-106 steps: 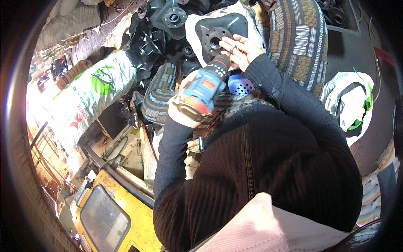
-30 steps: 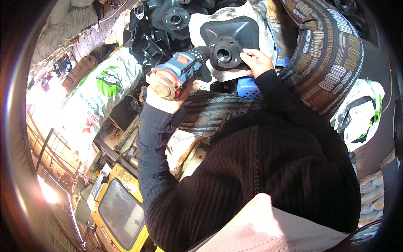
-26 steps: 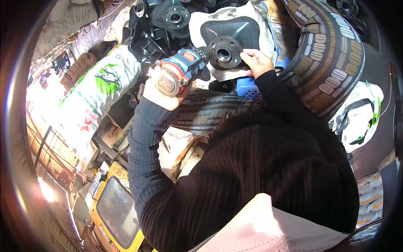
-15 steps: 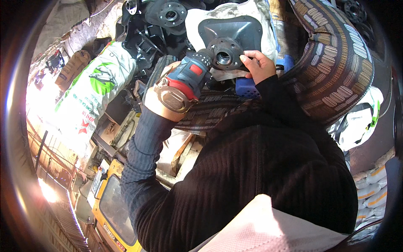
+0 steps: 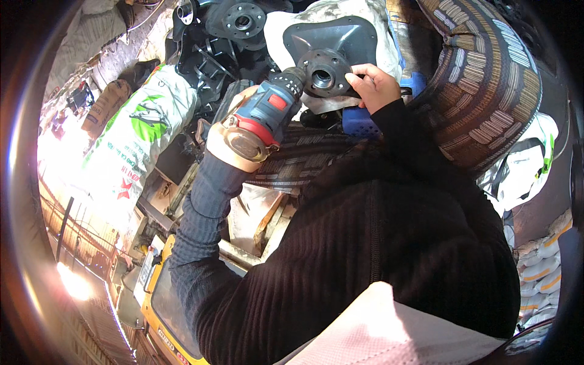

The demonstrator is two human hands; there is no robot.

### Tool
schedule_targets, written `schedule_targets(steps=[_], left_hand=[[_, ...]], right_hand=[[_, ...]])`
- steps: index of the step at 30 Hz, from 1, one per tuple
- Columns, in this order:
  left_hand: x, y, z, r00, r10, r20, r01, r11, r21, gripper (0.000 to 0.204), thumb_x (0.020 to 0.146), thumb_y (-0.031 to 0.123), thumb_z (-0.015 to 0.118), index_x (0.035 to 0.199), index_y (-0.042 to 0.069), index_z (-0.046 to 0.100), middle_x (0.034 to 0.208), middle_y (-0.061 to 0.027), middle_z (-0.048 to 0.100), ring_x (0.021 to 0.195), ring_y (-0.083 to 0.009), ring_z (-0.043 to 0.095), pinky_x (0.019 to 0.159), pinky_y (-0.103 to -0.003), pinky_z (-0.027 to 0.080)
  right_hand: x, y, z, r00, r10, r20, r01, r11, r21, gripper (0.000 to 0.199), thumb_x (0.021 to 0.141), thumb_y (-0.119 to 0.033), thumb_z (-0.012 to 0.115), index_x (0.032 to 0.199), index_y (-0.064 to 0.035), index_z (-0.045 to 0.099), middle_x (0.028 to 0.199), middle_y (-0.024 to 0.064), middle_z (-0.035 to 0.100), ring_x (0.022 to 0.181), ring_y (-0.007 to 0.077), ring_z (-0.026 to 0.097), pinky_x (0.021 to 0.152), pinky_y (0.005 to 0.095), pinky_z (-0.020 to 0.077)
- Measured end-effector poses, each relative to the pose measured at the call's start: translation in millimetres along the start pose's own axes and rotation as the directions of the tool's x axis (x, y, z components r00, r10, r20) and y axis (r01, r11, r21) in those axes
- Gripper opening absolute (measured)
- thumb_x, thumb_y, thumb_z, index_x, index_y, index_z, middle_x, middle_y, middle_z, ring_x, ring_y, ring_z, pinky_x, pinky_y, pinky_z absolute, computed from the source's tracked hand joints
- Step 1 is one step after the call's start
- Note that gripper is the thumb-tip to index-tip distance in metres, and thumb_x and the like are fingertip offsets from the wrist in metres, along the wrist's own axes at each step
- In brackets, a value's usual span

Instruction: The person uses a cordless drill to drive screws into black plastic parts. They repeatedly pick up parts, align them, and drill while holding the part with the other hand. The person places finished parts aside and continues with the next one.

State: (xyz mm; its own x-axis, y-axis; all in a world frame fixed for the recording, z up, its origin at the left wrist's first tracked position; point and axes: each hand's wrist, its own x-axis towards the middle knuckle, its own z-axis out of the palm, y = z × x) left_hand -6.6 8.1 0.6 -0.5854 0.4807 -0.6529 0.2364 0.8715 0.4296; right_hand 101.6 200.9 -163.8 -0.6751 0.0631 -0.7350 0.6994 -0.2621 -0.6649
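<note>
A blue, red and black cordless drill [image 5: 267,106] is gripped in my left hand [image 5: 244,96], most of which is hidden behind it. The chuck points up and right, close to the rim of a round black flange [image 5: 328,73] with a central bore and small holes around it. Whether the tip touches the flange cannot be seen. My right hand [image 5: 376,88] has its thumb and fingers pinched at the flange's right edge. The flange joins a dark, flared plate [image 5: 359,38] with holes along its border, lying on a white sack [image 5: 277,30].
Several similar black metal parts [image 5: 222,58] are heaped at the upper left, including another flanged disc [image 5: 242,22]. A white and green sack [image 5: 140,131] lies left of them. Blue plastic [image 5: 359,123] is below the flange. My patterned trouser leg [image 5: 486,91] bends at the right.
The drill and my left hand have shifted slightly left. The flange sits a little higher and further left in view. My right hand stays at its edge, with its fingers more curled.
</note>
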Motion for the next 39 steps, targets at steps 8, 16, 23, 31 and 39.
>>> schedule_targets(steps=[8,16,23,31,39], left_hand=[[14,-16,12,0.955,-0.276,0.107,0.259,0.604,-0.753,0.031,0.08,-0.001,0.055,0.11,0.006,0.058,0.102,-0.0114,0.061,0.095,-0.0238,0.06,0.083,-0.031,0.047],[20,-21,1,0.986,0.146,0.082,-0.162,0.957,0.241,0.039,0.075,0.007,0.061,0.113,0.008,0.055,0.105,-0.0113,0.059,0.097,-0.0257,0.058,0.085,-0.033,0.046],[-7,-8,1,0.981,-0.162,0.104,0.169,0.983,-0.065,0.043,0.073,0.012,0.063,0.115,0.009,0.051,0.107,-0.0085,0.058,0.101,-0.0173,0.055,0.091,-0.031,0.044],[-47,24,36,0.889,-0.141,-0.437,0.006,0.955,-0.295,0.059,0.071,0.036,0.072,0.118,0.007,0.052,0.115,-0.012,0.057,0.108,-0.0221,0.054,0.095,-0.034,0.041],[-85,47,77,0.849,0.251,-0.464,-0.256,0.965,0.055,0.038,0.072,0.021,0.072,0.105,0.007,0.059,0.098,-0.0093,0.063,0.092,-0.0268,0.061,0.081,-0.038,0.048]], right_hand=[[3,1,-2,0.999,-0.054,0.009,0.054,0.996,-0.074,0.02,0.083,-0.017,0.064,0.092,0.0001,0.062,0.053,-0.0056,0.043,0.044,0.0033,0.043,0.04,0.02,0.0363],[8,7,-5,0.998,-0.03,0.058,0.038,0.99,-0.135,0.018,0.083,-0.017,0.064,0.092,-0.0012,0.062,0.054,-0.0037,0.046,0.048,0.0033,0.045,0.044,0.021,0.0381],[29,31,-4,0.913,-0.399,0.083,0.402,0.915,-0.022,0.023,0.079,-0.016,0.067,0.092,0.0014,0.062,0.082,0.0053,0.065,0.078,0.0106,0.059,0.072,0.0248,0.0468],[28,20,-19,0.97,-0.209,0.124,0.171,0.95,0.26,0.031,0.087,-0.019,0.056,0.112,-0.0016,0.057,0.063,-0.0033,0.047,0.059,0.0076,0.046,0.062,0.0235,0.0426],[1,-3,-32,0.728,-0.375,0.575,-0.384,0.472,0.794,0.031,0.091,-0.009,0.046,0.121,-0.0015,0.041,0.129,0.022,0.045,0.121,0.0328,0.044,0.094,0.0456,0.0422]])
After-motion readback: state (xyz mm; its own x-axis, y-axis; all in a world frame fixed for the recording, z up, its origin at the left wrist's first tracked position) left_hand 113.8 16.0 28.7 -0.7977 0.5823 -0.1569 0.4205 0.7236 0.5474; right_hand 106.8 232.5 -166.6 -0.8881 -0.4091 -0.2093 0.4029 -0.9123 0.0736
